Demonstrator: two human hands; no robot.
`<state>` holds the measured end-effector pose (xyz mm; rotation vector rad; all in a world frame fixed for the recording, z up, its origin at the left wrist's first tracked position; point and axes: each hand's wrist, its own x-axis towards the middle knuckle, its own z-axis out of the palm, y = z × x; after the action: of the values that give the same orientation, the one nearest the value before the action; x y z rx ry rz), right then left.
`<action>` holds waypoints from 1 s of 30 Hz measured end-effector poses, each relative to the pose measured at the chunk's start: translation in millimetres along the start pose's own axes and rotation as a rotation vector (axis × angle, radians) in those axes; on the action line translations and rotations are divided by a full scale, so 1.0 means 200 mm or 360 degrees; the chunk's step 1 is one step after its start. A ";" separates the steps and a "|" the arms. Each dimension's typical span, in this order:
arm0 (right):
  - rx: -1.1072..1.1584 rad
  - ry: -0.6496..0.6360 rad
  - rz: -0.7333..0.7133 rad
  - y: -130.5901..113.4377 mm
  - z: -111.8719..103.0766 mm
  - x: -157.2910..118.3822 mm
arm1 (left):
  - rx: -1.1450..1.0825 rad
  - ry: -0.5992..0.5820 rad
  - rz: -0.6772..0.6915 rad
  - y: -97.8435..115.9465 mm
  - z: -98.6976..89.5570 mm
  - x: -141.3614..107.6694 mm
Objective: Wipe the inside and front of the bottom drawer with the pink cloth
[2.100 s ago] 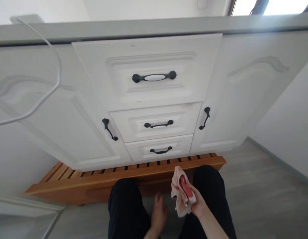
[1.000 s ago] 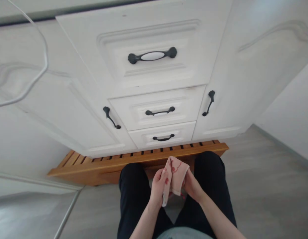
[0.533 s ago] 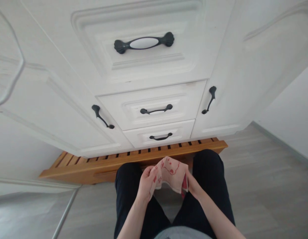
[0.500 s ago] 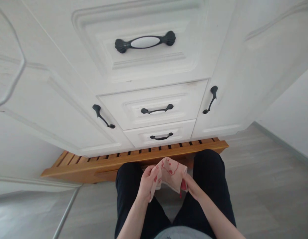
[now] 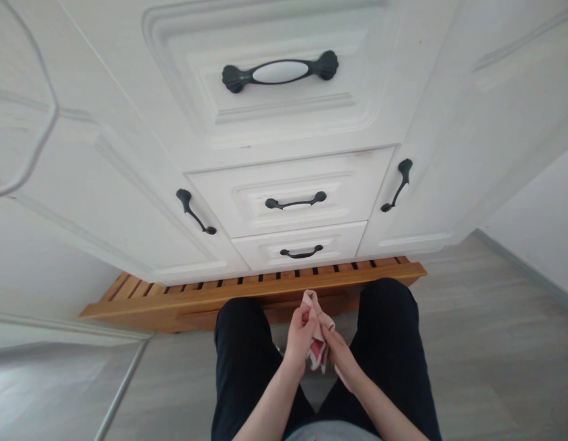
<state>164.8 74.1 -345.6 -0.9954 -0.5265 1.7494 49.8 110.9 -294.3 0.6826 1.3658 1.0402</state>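
Bunched since earlier, one pink cloth, two hands half-curled, pinching it, three drawers

Dark, plain trousers on both legs; a light grey top; bare forearms.

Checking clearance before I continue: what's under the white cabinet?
Below the white cabinet, a slatted wooden bench shows along the front; anything farther back is covered.

The light is soft, rather dim (edges look stretched)
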 end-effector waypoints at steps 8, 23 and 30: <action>0.0145 0.0068 0.0055 -0.04 -0.01 -0.01 | 0.0225 -0.0036 0.0250 -0.07 -0.03 -0.07; 0.0774 -0.0125 0.0435 -0.16 -0.13 -0.02 | -0.0511 0.0059 -0.0398 -0.16 -0.07 -0.07; 0.0713 -0.0013 0.0304 -0.16 -0.12 0.00 | -0.0668 -0.0092 -0.0455 -0.11 -0.06 -0.11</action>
<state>202.2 83.8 -336.4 -0.7357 -0.0341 1.9280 45.5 79.0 -306.0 0.1979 1.1074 1.0225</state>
